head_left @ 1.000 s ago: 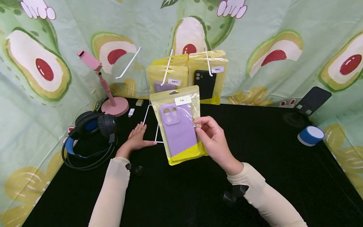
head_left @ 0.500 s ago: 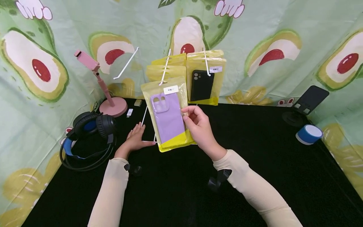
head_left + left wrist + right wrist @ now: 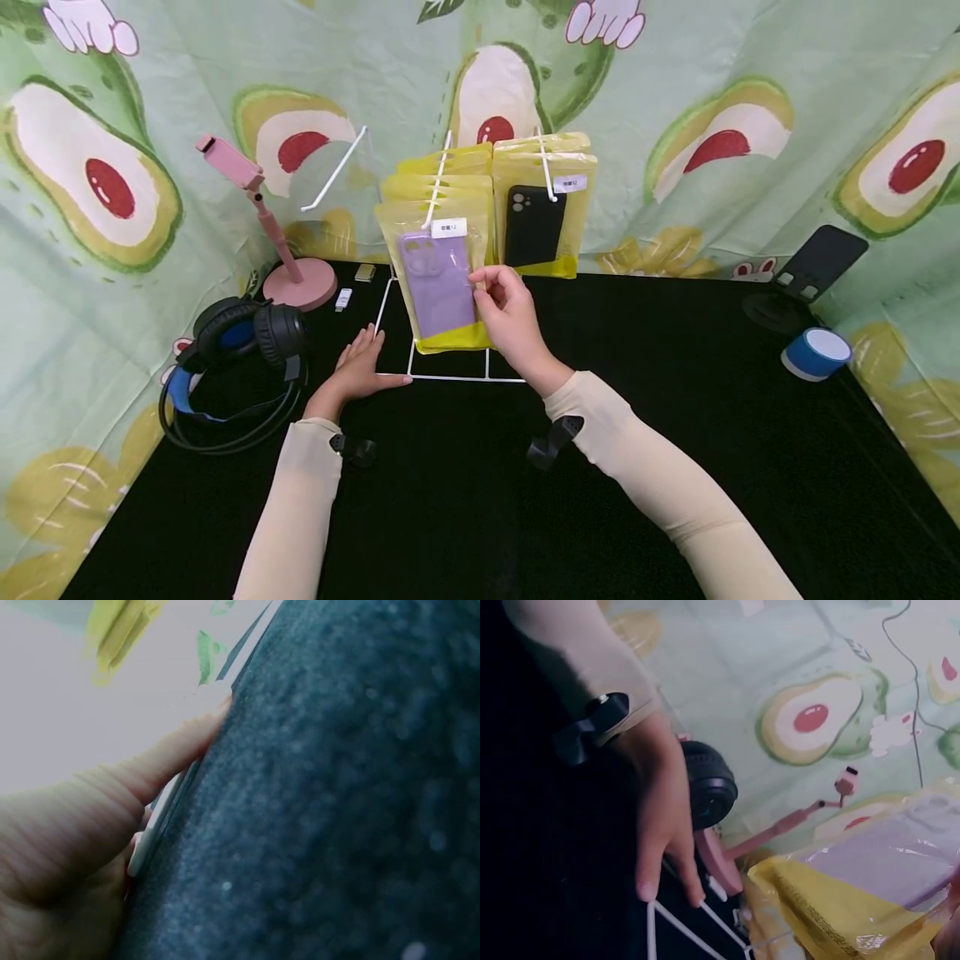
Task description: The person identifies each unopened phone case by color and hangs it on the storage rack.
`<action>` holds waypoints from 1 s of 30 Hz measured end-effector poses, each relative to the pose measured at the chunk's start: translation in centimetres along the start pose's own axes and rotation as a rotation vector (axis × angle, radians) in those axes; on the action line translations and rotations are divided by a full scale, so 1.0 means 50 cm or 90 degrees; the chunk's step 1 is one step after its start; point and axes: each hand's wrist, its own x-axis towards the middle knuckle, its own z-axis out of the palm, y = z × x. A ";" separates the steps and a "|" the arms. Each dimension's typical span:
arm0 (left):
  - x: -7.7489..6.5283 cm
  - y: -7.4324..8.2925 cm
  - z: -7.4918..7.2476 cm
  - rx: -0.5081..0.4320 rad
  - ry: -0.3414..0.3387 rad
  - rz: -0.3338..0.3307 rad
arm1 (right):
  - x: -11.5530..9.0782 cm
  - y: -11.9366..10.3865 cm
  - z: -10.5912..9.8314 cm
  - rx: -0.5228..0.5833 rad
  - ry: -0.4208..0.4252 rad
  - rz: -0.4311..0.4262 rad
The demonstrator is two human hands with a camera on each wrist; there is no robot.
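My right hand point(image 3: 512, 321) pinches the right edge of a yellow-edged clear packet point(image 3: 450, 337) between thumb and fingers. Inside it lies a purple phone case point(image 3: 444, 287), under a white label. The tip of the white middle hook point(image 3: 437, 187) shows in front of the packet's upper part; its hang hole cannot be made out. More yellow packets point(image 3: 480, 158) hang behind it. My left hand point(image 3: 358, 371) rests on the white wire base point(image 3: 450, 378) of the rack, fingers spread. In the left wrist view its thumb point(image 3: 184, 750) lies along the white wire.
A packet with a black phone case point(image 3: 534, 225) hangs on the right hook. The left hook point(image 3: 333, 171) juts out bare. Black headphones point(image 3: 240, 342), a pink stand point(image 3: 300, 283) and a USB stick point(image 3: 342, 300) lie left. Blue tape point(image 3: 816, 354) and a black phone holder point(image 3: 821, 262) stand right.
My right hand has carried the purple-case packet away from me, up and left, to the middle hook, whose tip now shows over its upper part. The left hand has stayed on the base.
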 end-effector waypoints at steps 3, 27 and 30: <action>0.000 0.002 0.001 0.000 -0.003 -0.004 | -0.010 0.017 -0.010 -0.003 0.001 0.008; 0.004 -0.004 0.003 0.014 -0.010 -0.003 | -0.223 0.126 -0.339 -0.041 -0.003 0.380; 0.002 -0.006 -0.001 0.019 -0.009 -0.001 | -0.241 0.118 -0.370 -0.060 0.001 0.395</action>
